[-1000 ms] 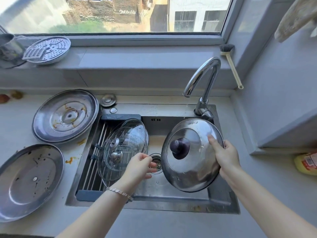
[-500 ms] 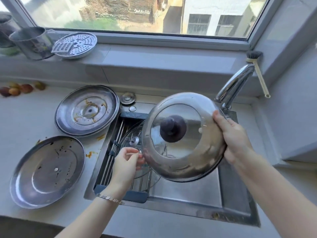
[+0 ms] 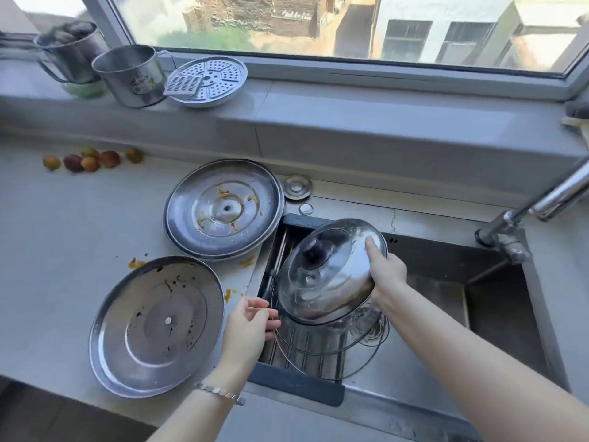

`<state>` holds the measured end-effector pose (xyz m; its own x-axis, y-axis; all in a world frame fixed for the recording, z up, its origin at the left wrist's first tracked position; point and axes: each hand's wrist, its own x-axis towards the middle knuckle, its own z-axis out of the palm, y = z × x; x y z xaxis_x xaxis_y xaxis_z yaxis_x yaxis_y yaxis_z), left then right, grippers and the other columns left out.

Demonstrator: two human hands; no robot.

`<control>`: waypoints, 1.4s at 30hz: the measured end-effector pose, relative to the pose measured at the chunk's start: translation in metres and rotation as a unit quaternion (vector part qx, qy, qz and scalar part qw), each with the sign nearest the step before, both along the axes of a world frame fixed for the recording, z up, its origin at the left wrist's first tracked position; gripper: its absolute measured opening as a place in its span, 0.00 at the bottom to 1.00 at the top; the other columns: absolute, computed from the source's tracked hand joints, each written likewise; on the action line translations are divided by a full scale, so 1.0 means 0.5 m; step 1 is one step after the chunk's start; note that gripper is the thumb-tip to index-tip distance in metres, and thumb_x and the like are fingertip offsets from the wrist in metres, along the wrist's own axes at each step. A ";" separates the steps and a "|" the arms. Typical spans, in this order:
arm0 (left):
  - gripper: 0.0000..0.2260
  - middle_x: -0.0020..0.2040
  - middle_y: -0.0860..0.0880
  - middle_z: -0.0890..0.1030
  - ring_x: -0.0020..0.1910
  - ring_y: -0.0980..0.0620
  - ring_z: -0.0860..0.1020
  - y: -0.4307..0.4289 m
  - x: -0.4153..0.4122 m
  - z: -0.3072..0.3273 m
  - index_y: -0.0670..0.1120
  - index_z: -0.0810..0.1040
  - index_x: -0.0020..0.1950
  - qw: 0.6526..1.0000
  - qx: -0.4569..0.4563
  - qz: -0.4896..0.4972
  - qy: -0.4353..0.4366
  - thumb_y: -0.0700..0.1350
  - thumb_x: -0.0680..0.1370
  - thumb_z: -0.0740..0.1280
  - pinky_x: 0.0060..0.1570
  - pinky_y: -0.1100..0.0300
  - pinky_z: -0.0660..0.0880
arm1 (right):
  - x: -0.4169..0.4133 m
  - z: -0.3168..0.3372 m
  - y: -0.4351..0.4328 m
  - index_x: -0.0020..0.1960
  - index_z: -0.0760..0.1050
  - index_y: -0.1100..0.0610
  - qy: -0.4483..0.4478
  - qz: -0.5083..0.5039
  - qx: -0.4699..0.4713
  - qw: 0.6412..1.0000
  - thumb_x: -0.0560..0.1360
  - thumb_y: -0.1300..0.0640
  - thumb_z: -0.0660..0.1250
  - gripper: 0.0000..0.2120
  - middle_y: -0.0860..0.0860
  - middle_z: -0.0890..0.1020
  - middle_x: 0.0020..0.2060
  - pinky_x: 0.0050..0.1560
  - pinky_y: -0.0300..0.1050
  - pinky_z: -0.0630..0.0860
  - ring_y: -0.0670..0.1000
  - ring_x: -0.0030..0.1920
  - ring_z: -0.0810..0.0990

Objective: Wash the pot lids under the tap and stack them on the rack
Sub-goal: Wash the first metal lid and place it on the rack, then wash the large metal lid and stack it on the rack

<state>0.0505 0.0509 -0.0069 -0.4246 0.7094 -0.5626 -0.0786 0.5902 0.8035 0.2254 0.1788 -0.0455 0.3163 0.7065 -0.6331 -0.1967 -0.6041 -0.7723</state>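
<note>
sunlit window [image 3: 318, 27], grey sill [image 3: 350, 122], pale countertop [image 3: 63, 234]

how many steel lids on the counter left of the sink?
2. The far steel lid lies beside the sink's back-left corner, orange-stained. The near steel lid lies in front of it, toward the counter's front edge, with dark specks. Both show whole; nothing there could hide another.

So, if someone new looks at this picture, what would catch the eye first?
Probably the domed steel lid with its dark knob, which the right hand holds tilted over the glass lids on the rack, in the left part of the sink. Then, on the counter to the left, the near big lid and the far big lid, both stained with food.
</note>
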 end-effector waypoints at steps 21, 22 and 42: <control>0.07 0.43 0.43 0.79 0.39 0.49 0.79 0.021 -0.020 -0.027 0.43 0.71 0.45 0.999 -0.022 -0.040 -0.018 0.34 0.79 0.57 0.43 0.56 0.76 | 0.020 0.014 -0.028 0.54 0.74 0.60 -0.548 0.402 0.002 0.733 0.78 0.44 0.56 0.20 0.55 0.73 0.53 0.44 0.46 0.69 0.58 0.52 0.76; 0.07 0.44 0.42 0.79 0.39 0.49 0.79 0.023 -0.021 -0.030 0.43 0.71 0.45 0.999 -0.027 -0.040 -0.019 0.34 0.79 0.57 0.42 0.56 0.76 | 0.020 0.019 -0.027 0.54 0.74 0.60 -0.545 0.413 0.014 0.729 0.78 0.46 0.56 0.18 0.55 0.74 0.53 0.45 0.46 0.70 0.58 0.52 0.76; 0.19 0.72 0.44 0.66 0.71 0.49 0.67 0.301 -0.156 -0.200 0.42 0.64 0.69 0.860 0.079 0.371 -0.340 0.46 0.80 0.60 0.69 0.58 0.64 | 0.076 0.103 -0.064 0.47 0.79 0.49 -0.414 0.402 0.068 0.814 0.74 0.54 0.60 0.09 0.45 0.81 0.42 0.47 0.43 0.75 0.49 0.47 0.78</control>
<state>-0.0275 0.2012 -0.1070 -0.4035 0.4752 -0.7819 -0.8709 0.0626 0.4874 0.2635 0.1468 0.0062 -0.0052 0.9418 -0.3363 0.8420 -0.1773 -0.5096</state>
